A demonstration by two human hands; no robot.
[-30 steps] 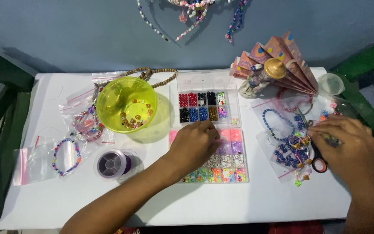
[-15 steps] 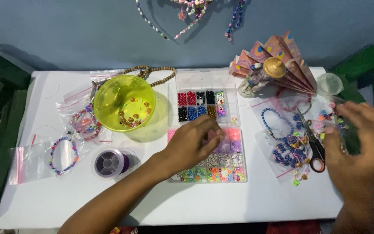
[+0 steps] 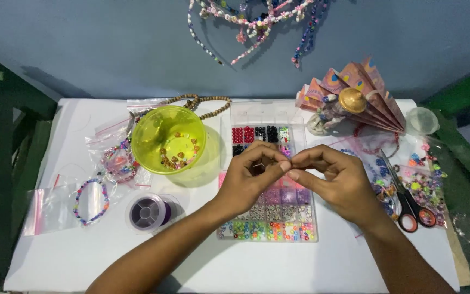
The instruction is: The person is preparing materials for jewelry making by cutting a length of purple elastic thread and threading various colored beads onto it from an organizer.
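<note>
Two bare forearms, no sleeves in view. Left hand and right hand ungloved; no rings, watch or wristbands seen. Short nails on fingers. Forearms entering from 6 o'clock.

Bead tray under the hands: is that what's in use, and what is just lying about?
In use:
- left hand and right hand, fingertips pinched together
- bead tray below them

Lying about:
- scissors
- yellow bowl
- thread spool
- bagged bracelet

Left hand, right hand, fingertips pinched together
</note>
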